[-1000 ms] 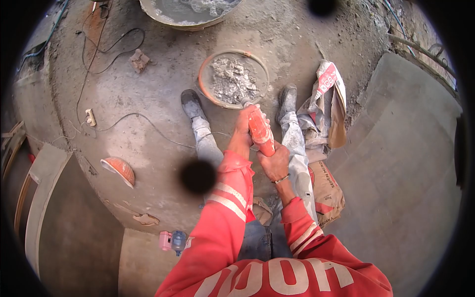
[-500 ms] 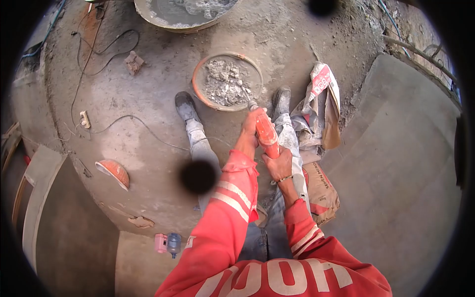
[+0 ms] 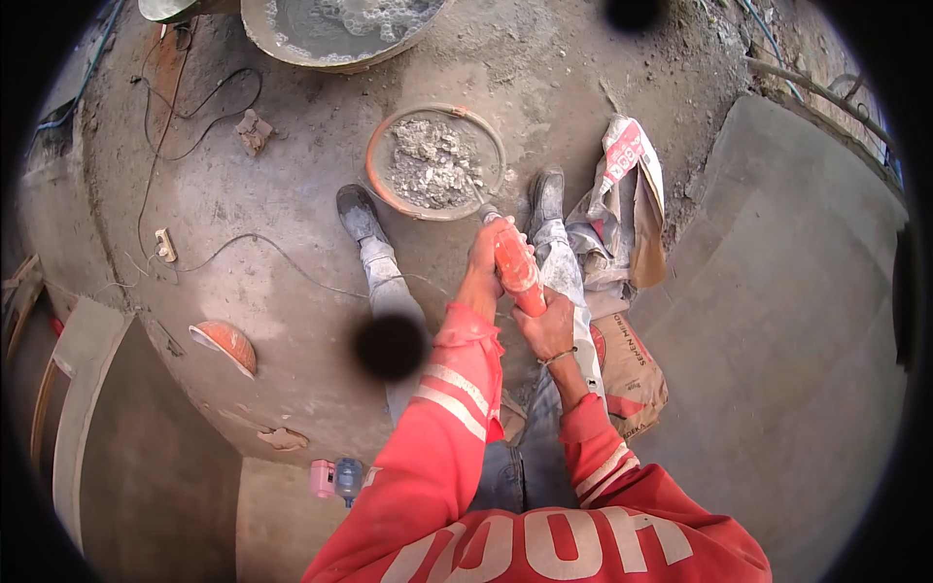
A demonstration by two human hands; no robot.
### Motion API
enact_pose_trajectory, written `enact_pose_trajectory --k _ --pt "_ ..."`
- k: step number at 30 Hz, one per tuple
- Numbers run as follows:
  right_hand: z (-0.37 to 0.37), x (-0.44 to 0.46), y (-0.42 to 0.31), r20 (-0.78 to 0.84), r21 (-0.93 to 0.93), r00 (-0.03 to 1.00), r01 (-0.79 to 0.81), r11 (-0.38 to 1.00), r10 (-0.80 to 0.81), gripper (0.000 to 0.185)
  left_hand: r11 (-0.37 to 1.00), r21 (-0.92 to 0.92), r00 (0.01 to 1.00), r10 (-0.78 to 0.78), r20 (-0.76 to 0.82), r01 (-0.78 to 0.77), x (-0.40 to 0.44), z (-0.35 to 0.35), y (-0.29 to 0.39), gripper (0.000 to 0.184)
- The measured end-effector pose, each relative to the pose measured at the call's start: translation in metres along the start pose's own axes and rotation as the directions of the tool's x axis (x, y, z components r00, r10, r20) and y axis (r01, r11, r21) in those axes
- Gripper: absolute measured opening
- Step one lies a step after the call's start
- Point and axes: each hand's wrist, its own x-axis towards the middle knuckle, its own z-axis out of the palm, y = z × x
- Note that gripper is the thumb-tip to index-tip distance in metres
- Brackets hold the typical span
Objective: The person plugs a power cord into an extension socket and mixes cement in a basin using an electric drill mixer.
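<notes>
Both your hands are closed on the red power tool, one ahead of the other along its body. Your left hand wraps the front, near the shaft, a spot that probably gives you control over where the tip points. Your right hand has a narrow, closed grip on the back end, likely to steady the body and resist any twist.

The thin shaft slants over the near rim of the round basin, its end at the lumpy grey material inside. The basin sits on the ground just beyond your feet, so your arms can reach it with the tool angled down and away from you. Your left boot and right boot are planted apart on the near side of it, a stance that should brace you.

A cable runs across the ground from near the socket block and passes behind your left arm; it probably feeds the tool, though the join is hidden. The crumpled sack lies beside your right leg, with the printed sack nearer you. The large tub of cloudy water stands beyond the basin.
</notes>
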Motion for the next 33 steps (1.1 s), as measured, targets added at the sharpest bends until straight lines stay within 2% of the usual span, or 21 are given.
enact_pose_trajectory --k 4,7,13,14,17,23,29,33 --pt "-0.001 0.001 -0.005 -0.03 -0.027 0.999 0.04 0.999 -0.041 0.032 0.997 -0.073 1.0 -0.012 0.017 0.014 -0.007 0.004 0.004 0.025" --pt "-0.001 0.006 -0.019 -0.036 -0.138 0.997 0.056 0.989 -0.062 0.031 0.994 -0.109 0.993 -0.003 0.115 0.016 -0.009 0.006 0.017 0.026" --pt "-0.007 0.016 -0.063 -0.012 -0.241 0.994 0.099 0.965 -0.105 0.031 0.985 -0.168 0.964 0.073 0.256 -0.03 -0.011 0.009 0.048 0.028" --pt "-0.006 0.016 -0.067 -0.004 -0.243 0.993 0.11 0.964 -0.114 0.031 0.981 -0.194 0.967 0.06 0.247 -0.011 -0.011 0.009 0.052 0.031" --pt "0.001 0.015 -0.078 0.013 -0.269 0.99 0.138 0.953 -0.14 0.031 0.978 -0.158 0.957 0.168 0.235 -0.133 -0.013 -0.003 0.06 0.036" --pt "0.022 0.006 -0.097 0.048 -0.289 0.986 0.167 0.942 -0.16 0.029 0.98 -0.171 0.931 0.15 0.334 -0.097 -0.026 -0.028 0.079 0.042" --pt "0.042 0.002 -0.112 0.09 -0.344 0.974 0.225 0.912 -0.206 0.03 0.961 -0.223 0.899 0.238 0.369 -0.163 -0.045 -0.042 0.096 0.044" --pt "0.052 -0.003 -0.129 0.147 -0.362 0.967 0.247 0.899 -0.206 0.029 0.963 -0.19 0.89 0.254 0.38 -0.193 -0.048 -0.058 0.107 0.042"
